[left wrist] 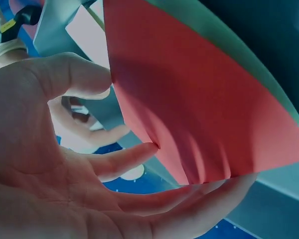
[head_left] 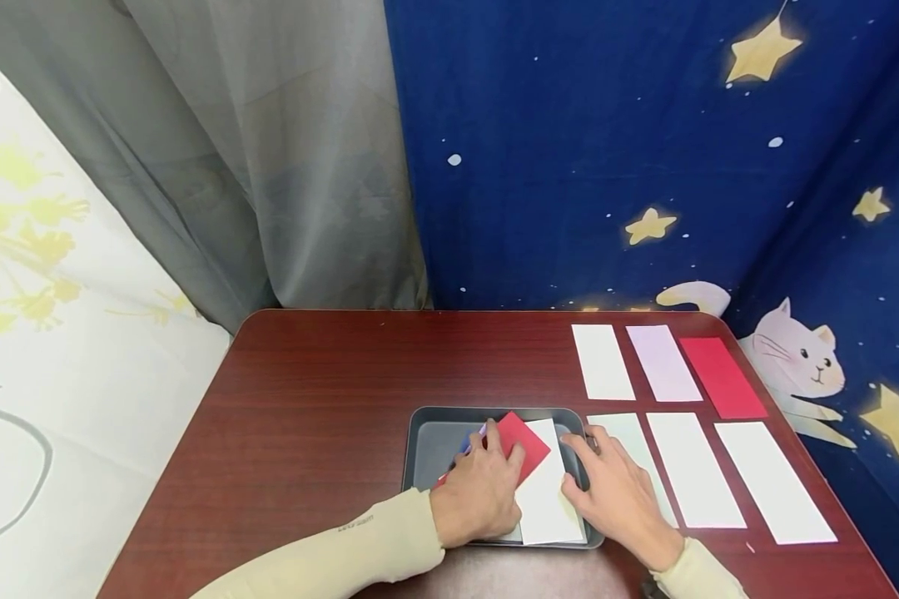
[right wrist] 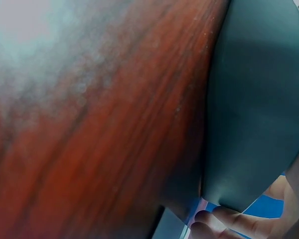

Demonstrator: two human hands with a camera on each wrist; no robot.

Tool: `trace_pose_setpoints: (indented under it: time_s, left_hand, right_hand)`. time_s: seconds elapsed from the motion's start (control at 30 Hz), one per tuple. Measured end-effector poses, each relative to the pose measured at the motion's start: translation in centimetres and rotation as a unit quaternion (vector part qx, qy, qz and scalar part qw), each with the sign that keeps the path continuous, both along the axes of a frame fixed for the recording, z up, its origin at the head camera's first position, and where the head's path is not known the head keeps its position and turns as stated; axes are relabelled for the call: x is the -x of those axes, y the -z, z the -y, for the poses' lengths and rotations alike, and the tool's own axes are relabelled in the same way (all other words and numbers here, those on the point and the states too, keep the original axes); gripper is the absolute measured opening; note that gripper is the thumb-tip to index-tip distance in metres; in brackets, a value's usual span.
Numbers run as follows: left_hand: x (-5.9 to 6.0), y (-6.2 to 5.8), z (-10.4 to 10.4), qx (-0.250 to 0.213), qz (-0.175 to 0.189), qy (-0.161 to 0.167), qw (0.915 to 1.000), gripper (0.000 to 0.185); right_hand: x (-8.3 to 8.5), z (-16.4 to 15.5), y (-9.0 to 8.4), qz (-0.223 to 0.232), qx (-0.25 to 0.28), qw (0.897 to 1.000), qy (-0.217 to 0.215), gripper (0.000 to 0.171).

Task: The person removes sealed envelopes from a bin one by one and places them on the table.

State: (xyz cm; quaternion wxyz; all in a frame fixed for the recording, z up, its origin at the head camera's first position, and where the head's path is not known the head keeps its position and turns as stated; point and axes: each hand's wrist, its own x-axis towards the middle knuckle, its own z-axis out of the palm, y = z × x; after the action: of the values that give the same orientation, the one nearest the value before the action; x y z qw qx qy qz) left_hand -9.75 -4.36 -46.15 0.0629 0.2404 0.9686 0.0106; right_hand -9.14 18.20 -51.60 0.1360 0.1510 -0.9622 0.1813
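Note:
A dark grey tray [head_left: 429,445] holds several paper cards. My left hand [head_left: 479,491] reaches over it and grips a red card [head_left: 523,445]. In the left wrist view, the thumb [left wrist: 84,77] touches one edge of the card while the fingertips press and crease another edge. Blue and purple pieces show partly beneath that hand. A white card [head_left: 545,491] lies tilted beside the red one, over a pale green sheet. At the tray's right rim is my right hand [head_left: 618,491], fingers loosely bent and thumb over the white card. The right wrist view shows the tray's outer wall [right wrist: 254,99].
Right of the tray, two rows of cards lie on the brown table [head_left: 307,399]. The back row has a white card [head_left: 603,362], a lilac card [head_left: 663,363] and a red card [head_left: 722,377]. In front are a pale green card [head_left: 648,441] and two white cards [head_left: 695,470].

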Motion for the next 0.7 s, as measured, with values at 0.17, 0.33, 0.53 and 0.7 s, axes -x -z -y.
trace_pose_setpoints:
  time_s: [0.17, 0.33, 0.53, 0.7]
  left_hand:
    - [0.5, -0.9, 0.7, -0.018, 0.024, -0.009, 0.9995, 0.057]
    - [0.9, -1.8, 1.7, -0.035, 0.028, -0.02, 0.9988, 0.061]
    - [2.2, -2.9, 3.4, -0.066, 0.022, -0.045, 0.9966, 0.059]
    - [3.8, -3.4, 5.5, -0.113, 0.012, -0.069, 0.9911, 0.058]
  right_hand:
    - [0.0, 0.0, 0.0, 0.001, 0.0, 1.0, -0.001, 0.045]
    - [-0.1, 0.0, -0.1, -0.002, 0.001, 1.0, -0.002, 0.045]
    - [-0.1, 0.0, -0.2, -0.001, 0.006, 1.0, 0.0, 0.045]
    - [-0.1, -0.1, -0.1, -0.001, 0.003, 1.0, -0.002, 0.045]
